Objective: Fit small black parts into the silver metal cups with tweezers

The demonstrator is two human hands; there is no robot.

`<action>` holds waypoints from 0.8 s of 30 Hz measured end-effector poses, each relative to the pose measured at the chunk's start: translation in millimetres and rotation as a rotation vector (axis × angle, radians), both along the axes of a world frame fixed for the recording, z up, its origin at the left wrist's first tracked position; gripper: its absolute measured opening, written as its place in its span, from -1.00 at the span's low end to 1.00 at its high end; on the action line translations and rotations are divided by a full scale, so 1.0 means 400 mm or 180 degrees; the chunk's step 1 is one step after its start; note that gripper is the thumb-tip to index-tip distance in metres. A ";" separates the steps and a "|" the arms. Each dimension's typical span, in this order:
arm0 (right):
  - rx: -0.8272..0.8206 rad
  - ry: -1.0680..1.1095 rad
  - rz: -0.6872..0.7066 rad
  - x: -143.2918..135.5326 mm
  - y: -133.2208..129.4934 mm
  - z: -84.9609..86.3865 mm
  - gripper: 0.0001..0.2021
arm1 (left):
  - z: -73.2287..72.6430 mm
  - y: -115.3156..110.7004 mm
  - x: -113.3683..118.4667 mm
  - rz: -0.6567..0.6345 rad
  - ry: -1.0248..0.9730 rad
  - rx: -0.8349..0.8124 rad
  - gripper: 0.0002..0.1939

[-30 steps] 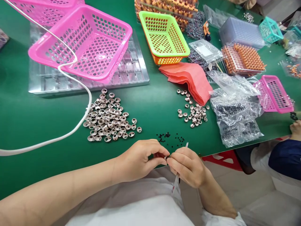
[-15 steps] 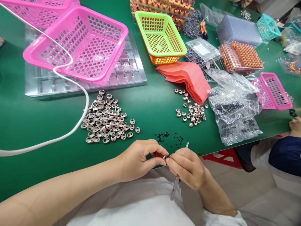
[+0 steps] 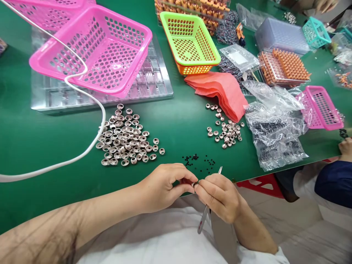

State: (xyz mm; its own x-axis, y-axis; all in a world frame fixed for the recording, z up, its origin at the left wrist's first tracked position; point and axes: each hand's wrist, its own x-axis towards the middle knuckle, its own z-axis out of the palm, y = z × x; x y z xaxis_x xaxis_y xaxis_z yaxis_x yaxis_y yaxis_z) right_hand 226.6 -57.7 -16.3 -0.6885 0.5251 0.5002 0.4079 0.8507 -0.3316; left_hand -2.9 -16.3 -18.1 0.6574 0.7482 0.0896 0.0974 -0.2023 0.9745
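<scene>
Thumb and fingertips of my left hand [image 3: 172,185] pinch a small metal ring [image 3: 193,184] at the table's near edge. My right hand [image 3: 221,196] touches the same ring with its fingertips, while tweezers [image 3: 203,219] lie across its closed fingers, tips pointing up and away. Most of the ring is hidden by the fingers. Just beyond the hands are scattered tiny black pieces [image 3: 195,157]. A large pile of metal rings [image 3: 128,141] lies to the left, and a smaller group of smaller rings [image 3: 228,132] sits to the right.
A pink basket [image 3: 110,69] rests on a clear tray [image 3: 162,86], crossed by a white cable [image 3: 95,137]. Further right are a green basket [image 3: 192,40], red cloth [image 3: 222,91], plastic bags [image 3: 275,135] and a small pink basket [image 3: 324,106]. Another person's hand [image 3: 345,146] shows at the right edge.
The view has shifted slightly. Both hands keep nearly the same hold on the ring. Another person's hand now shows at the top right, and dark hair strands hang across my left forearm.
</scene>
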 end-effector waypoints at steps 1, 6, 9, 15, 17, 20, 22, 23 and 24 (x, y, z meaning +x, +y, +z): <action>-0.0003 -0.0003 0.0001 0.000 0.000 0.000 -0.75 | 0.000 0.000 0.000 0.0003 -0.0003 0.0002 -0.90; 0.0138 -0.0005 0.0077 0.001 -0.003 -0.011 -0.73 | 0.003 -0.003 0.000 0.0030 -0.0011 0.0047 -0.91; 0.0131 0.0028 0.0060 0.000 -0.004 -0.018 -0.74 | 0.005 -0.005 0.001 0.0056 -0.0035 0.0094 -0.90; 0.0162 0.0080 -0.0002 -0.010 0.002 -0.016 -0.78 | 0.001 -0.004 0.005 0.0099 -0.0082 0.0195 -0.90; 0.0137 0.0161 -0.0010 -0.014 0.006 -0.014 -0.79 | 0.001 -0.003 0.006 0.0130 -0.0091 0.0212 -0.91; 0.0165 0.0255 -0.0089 -0.017 0.009 -0.016 -0.82 | 0.004 -0.003 0.007 0.0176 -0.0090 0.0165 -0.91; 0.0204 0.0271 -0.0168 -0.016 0.008 -0.019 -0.82 | 0.007 -0.003 0.007 0.0191 -0.0103 0.0113 -0.92; 0.0239 0.0263 -0.0189 -0.014 0.007 -0.019 -0.82 | 0.007 -0.002 0.007 0.0196 -0.0115 0.0093 -0.92; 0.0274 0.0246 -0.0195 -0.013 0.005 -0.019 -0.82 | 0.007 -0.002 0.007 0.0201 -0.0126 0.0079 -0.92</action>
State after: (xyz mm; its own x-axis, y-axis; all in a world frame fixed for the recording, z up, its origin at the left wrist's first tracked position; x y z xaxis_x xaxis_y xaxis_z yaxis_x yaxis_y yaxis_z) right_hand 221.4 -55.7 -23.9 -0.6142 0.5178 0.5955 0.4360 0.8517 -0.2907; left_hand -0.3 -17.2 -15.2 0.6047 0.7852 0.1335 0.0723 -0.2211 0.9726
